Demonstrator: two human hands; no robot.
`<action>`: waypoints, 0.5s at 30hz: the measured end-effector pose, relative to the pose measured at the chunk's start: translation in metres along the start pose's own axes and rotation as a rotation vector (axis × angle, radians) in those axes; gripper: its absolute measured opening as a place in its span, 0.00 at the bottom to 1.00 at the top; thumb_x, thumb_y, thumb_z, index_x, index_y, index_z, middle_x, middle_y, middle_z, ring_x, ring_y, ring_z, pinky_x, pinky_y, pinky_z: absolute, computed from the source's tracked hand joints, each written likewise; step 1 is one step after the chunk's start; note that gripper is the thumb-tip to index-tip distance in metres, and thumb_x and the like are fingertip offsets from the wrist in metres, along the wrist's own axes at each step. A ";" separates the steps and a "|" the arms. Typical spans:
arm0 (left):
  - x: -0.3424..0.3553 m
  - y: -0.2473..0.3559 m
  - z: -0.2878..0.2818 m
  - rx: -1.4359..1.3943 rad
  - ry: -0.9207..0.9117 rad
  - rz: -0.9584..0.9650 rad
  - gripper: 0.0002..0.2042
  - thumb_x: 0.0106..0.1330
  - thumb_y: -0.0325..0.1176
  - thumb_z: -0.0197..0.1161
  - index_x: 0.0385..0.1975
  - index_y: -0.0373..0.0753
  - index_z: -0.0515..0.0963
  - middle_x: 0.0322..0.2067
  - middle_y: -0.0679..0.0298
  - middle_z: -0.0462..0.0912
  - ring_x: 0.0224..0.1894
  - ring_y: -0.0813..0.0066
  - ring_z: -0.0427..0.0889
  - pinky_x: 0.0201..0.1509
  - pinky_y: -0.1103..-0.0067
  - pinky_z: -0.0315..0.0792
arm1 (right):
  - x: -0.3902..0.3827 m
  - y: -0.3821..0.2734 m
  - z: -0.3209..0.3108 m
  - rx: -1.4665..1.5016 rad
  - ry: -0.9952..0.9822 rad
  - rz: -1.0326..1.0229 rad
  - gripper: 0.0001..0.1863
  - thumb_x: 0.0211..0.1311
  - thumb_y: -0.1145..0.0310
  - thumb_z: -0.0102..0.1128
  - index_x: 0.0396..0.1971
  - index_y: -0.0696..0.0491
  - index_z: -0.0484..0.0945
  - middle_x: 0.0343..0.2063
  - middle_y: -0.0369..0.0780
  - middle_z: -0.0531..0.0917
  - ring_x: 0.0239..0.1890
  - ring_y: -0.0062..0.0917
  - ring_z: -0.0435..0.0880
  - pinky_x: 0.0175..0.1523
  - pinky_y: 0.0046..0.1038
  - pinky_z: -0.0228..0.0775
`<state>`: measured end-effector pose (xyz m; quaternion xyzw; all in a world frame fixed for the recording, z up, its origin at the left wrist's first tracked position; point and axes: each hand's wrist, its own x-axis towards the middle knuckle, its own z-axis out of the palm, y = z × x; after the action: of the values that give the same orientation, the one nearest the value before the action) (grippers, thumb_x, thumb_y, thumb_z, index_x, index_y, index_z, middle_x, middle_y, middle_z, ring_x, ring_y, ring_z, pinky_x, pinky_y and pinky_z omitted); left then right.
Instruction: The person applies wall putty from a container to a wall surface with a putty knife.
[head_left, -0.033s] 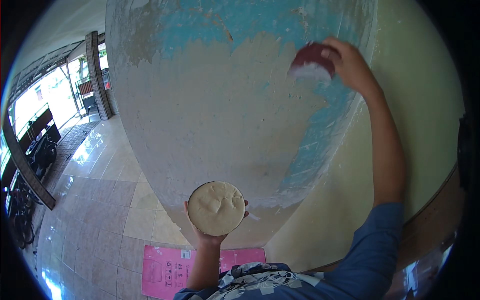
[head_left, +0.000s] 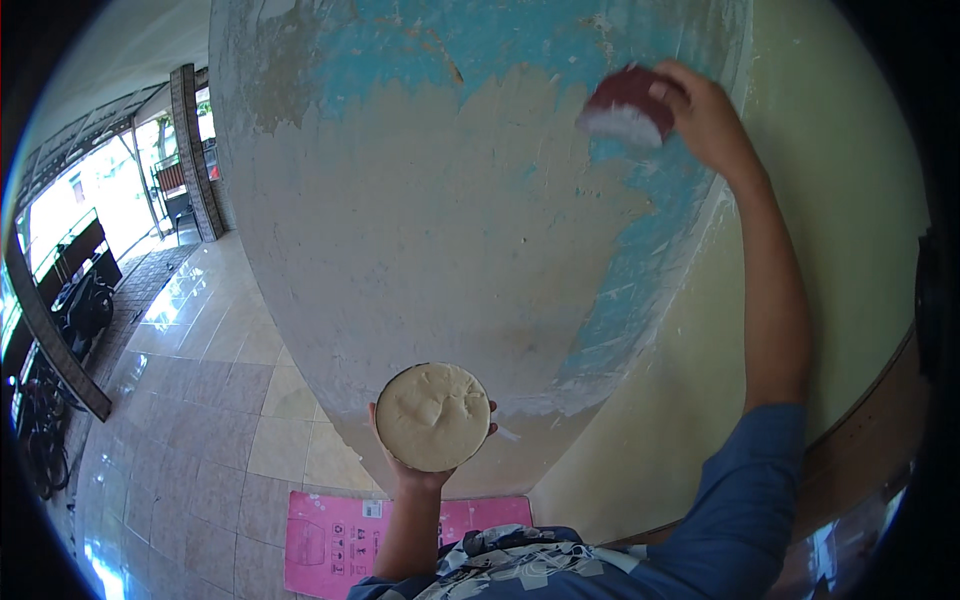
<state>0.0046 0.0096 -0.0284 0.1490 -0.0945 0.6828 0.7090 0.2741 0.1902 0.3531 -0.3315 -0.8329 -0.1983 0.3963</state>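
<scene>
Dk red scraper, a bit blurred, was high on the R, in front of the wall's blue patch, w/ pale paste along its lower edge; couldn't tell if it touched. R hand had its fingers closed on the scraper's R end. Lower down, L hand was part-open under a round tub, fingers curled up its sides, holding it; putty inside was beige, dented on top. Wall was mostly beige, blue at top & down R side; green wall adjoined. Below, pink cardboard had small printed icons, an outline drawing & a white label, print too small to read. Tiled floor L, motorbikes beyond.
</scene>
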 end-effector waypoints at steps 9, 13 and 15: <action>-0.001 0.003 0.002 0.010 -0.023 -0.001 0.48 0.58 0.75 0.52 0.70 0.43 0.57 0.63 0.40 0.63 0.62 0.22 0.63 0.57 0.37 0.69 | -0.014 -0.006 0.011 0.041 -0.087 -0.016 0.14 0.68 0.64 0.59 0.47 0.57 0.78 0.37 0.48 0.84 0.42 0.35 0.84 0.51 0.33 0.72; 0.001 -0.002 0.005 -0.018 -0.036 -0.018 0.48 0.58 0.75 0.51 0.70 0.43 0.57 0.63 0.39 0.63 0.61 0.22 0.63 0.57 0.37 0.69 | 0.012 -0.001 -0.013 0.054 0.055 -0.001 0.14 0.69 0.63 0.58 0.47 0.58 0.77 0.36 0.47 0.85 0.39 0.34 0.84 0.49 0.34 0.73; 0.002 -0.003 0.008 -0.015 -0.068 -0.035 0.48 0.57 0.75 0.52 0.69 0.43 0.58 0.63 0.39 0.63 0.61 0.23 0.63 0.57 0.37 0.69 | 0.016 0.003 -0.027 0.126 0.211 0.045 0.15 0.71 0.62 0.57 0.48 0.58 0.77 0.38 0.46 0.85 0.40 0.31 0.84 0.50 0.32 0.73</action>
<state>0.0078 0.0090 -0.0206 0.1684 -0.1209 0.6641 0.7183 0.2830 0.1829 0.3819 -0.3019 -0.7898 -0.1705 0.5061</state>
